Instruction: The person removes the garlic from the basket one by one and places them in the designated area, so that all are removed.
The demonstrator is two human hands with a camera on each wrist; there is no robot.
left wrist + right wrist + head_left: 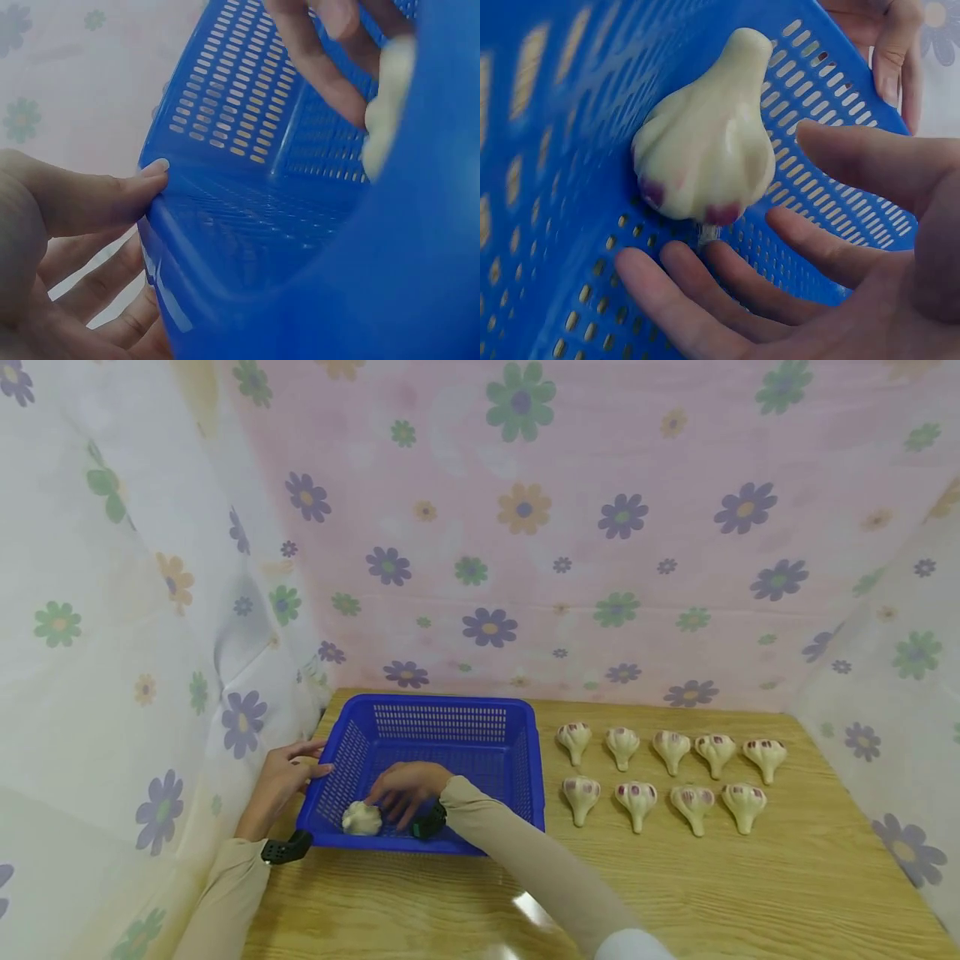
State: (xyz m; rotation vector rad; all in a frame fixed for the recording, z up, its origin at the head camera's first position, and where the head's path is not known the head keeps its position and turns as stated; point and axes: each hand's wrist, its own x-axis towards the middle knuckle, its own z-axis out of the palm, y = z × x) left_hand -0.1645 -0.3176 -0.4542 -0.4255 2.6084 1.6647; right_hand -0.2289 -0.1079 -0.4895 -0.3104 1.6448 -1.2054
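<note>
A blue plastic basket [438,707] with slotted walls stands on the left part of the table. My left hand [283,777] holds its left side, the thumb [112,199] on the rim and the other fingers against the outer wall. Inside, in the near left corner, lies a garlic bulb [705,142], whitish with purple patches and a thick stem. Reaching into the basket, my right hand [408,789] has its fingers spread and slightly bent beside the bulb. In the right wrist view its fingertips are close to the bulb's purple end, with nothing gripped.
Several more garlic bulbs [636,804] lie in two rows on the wooden table [600,885], right of the basket. Flower-patterned cloth [562,468] hangs behind the table and along both sides. The left cloth comes close to my left arm.
</note>
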